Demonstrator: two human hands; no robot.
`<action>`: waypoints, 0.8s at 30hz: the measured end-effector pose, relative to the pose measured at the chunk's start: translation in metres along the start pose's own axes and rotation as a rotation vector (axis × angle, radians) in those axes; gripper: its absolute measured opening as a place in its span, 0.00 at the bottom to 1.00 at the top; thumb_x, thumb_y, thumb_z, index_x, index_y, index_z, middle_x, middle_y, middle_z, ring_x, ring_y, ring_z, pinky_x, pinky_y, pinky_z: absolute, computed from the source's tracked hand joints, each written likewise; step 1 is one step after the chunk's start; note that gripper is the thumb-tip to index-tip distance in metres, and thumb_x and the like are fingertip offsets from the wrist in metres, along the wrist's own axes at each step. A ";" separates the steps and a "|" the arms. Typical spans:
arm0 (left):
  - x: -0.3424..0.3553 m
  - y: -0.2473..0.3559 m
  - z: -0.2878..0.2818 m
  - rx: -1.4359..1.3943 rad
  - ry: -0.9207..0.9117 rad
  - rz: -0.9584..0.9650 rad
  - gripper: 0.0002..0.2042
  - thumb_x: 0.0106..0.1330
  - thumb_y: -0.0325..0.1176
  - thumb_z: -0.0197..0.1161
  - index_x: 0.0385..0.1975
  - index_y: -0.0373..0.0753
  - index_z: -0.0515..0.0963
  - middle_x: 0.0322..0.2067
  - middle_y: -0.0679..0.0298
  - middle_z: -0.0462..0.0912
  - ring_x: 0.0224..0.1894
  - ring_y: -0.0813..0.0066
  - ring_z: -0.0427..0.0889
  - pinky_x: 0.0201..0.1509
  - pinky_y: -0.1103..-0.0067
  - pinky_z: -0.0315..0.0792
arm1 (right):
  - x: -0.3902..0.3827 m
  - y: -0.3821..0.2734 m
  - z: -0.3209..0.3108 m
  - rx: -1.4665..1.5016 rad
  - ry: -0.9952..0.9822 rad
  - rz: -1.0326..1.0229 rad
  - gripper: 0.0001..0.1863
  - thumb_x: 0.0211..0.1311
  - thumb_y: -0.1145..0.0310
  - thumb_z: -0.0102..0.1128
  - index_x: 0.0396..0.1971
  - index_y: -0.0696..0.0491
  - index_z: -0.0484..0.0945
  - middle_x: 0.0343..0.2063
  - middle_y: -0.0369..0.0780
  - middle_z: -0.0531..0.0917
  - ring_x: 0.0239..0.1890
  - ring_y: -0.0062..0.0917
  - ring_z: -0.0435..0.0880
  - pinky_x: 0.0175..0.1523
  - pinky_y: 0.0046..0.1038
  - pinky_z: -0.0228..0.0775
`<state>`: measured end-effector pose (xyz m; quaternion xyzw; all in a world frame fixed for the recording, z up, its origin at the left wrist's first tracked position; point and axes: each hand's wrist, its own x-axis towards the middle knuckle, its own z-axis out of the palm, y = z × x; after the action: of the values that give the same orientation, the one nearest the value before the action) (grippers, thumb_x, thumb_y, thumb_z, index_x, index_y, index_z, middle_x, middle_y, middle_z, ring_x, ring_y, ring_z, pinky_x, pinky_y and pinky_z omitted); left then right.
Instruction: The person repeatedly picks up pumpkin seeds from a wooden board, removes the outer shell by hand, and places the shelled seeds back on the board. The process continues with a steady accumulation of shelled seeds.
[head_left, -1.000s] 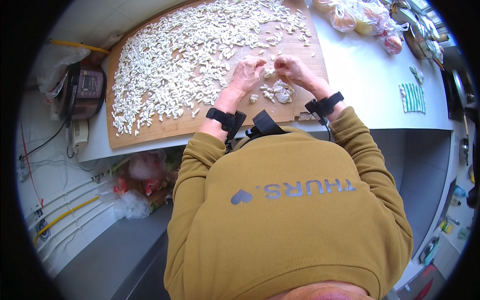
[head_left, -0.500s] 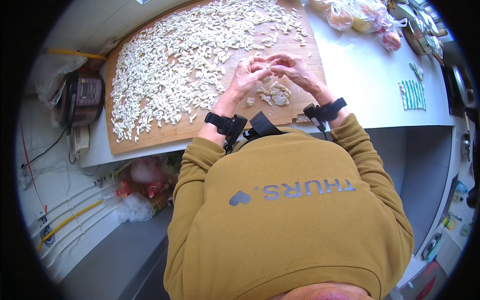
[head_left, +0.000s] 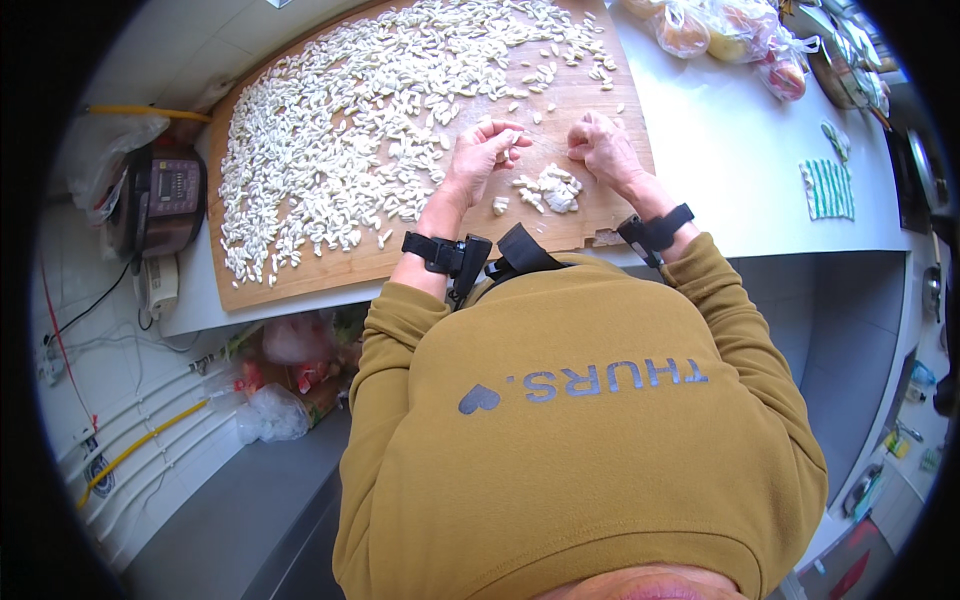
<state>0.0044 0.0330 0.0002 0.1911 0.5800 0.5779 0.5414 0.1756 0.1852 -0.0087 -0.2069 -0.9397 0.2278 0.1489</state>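
Note:
A large wooden board (head_left: 600, 112) lies on the white counter, its left and far parts covered with many small white dough pieces (head_left: 400, 80). Over its near right part, my left hand (head_left: 482, 158) is curled closed around a small bit of white dough (head_left: 507, 152) showing at the fingers. To its right, apart from it, my right hand (head_left: 608, 150) is closed with fingertips pinched together; whatever sits between them is too small to make out. Between and just below the hands rests a pile of torn dough lumps (head_left: 558, 188), with one loose small lump (head_left: 500, 205) beside it.
Bagged fruit (head_left: 740, 40) and a metal pot (head_left: 840, 75) stand at the counter's far right. A green-striped cloth (head_left: 826, 190) lies at the right. An electric cooker (head_left: 172, 195) borders the board's left edge. Both wrists wear black strapped devices (head_left: 655, 232).
My hands were together at the fingertips above the dough pile; now they have moved apart, left hand to the left and right hand to the right.

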 end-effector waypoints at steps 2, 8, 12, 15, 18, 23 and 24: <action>0.000 -0.001 0.002 -0.051 -0.027 0.000 0.12 0.66 0.29 0.56 0.48 0.35 0.74 0.41 0.59 0.82 0.32 0.85 0.79 0.36 0.88 0.74 | 0.009 0.003 0.005 0.095 -0.075 0.226 0.07 0.46 0.69 0.67 0.24 0.52 0.76 0.30 0.41 0.76 0.40 0.35 0.75 0.54 0.39 0.59; 0.001 -0.003 0.012 0.000 -0.043 0.090 0.15 0.64 0.26 0.57 0.50 0.33 0.71 0.41 0.58 0.82 0.36 0.83 0.79 0.41 0.85 0.74 | 0.022 0.011 0.017 0.030 0.080 0.210 0.06 0.49 0.74 0.62 0.28 0.56 0.75 0.30 0.41 0.77 0.36 0.34 0.76 0.45 0.31 0.67; 0.000 -0.002 0.016 0.054 -0.022 0.196 0.22 0.61 0.24 0.61 0.55 0.32 0.65 0.43 0.55 0.81 0.38 0.80 0.80 0.42 0.84 0.75 | 0.022 0.003 0.010 0.202 0.093 0.062 0.10 0.51 0.78 0.58 0.36 0.55 0.79 0.34 0.42 0.80 0.35 0.34 0.79 0.42 0.30 0.72; 0.000 -0.004 0.023 0.061 0.041 0.250 0.29 0.58 0.23 0.64 0.59 0.31 0.60 0.41 0.55 0.81 0.40 0.76 0.81 0.43 0.83 0.75 | 0.012 -0.016 0.007 0.399 0.161 -0.025 0.10 0.53 0.78 0.57 0.37 0.57 0.80 0.29 0.41 0.82 0.32 0.28 0.81 0.39 0.26 0.74; 0.004 -0.005 0.028 0.075 0.024 0.305 0.33 0.57 0.23 0.65 0.61 0.30 0.55 0.39 0.56 0.80 0.39 0.75 0.81 0.43 0.83 0.75 | 0.006 -0.031 0.003 0.825 -0.074 0.082 0.08 0.56 0.77 0.56 0.35 0.59 0.79 0.24 0.40 0.81 0.26 0.21 0.79 0.34 0.22 0.73; 0.006 -0.009 0.022 0.201 0.013 0.299 0.22 0.58 0.22 0.60 0.54 0.32 0.69 0.36 0.61 0.81 0.36 0.80 0.79 0.42 0.85 0.74 | 0.009 -0.028 -0.009 1.034 0.087 0.307 0.03 0.61 0.77 0.55 0.32 0.57 0.77 0.25 0.35 0.79 0.26 0.17 0.78 0.36 0.20 0.73; 0.006 -0.010 0.021 0.182 0.039 0.269 0.19 0.58 0.22 0.59 0.51 0.32 0.71 0.36 0.62 0.81 0.35 0.81 0.79 0.41 0.85 0.74 | 0.011 -0.023 -0.014 1.097 0.197 0.314 0.03 0.60 0.77 0.56 0.33 0.58 0.77 0.26 0.36 0.79 0.26 0.18 0.79 0.36 0.20 0.73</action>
<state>0.0239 0.0449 -0.0059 0.3039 0.6096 0.5937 0.4284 0.1642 0.1768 0.0163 -0.2565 -0.6241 0.6806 0.2856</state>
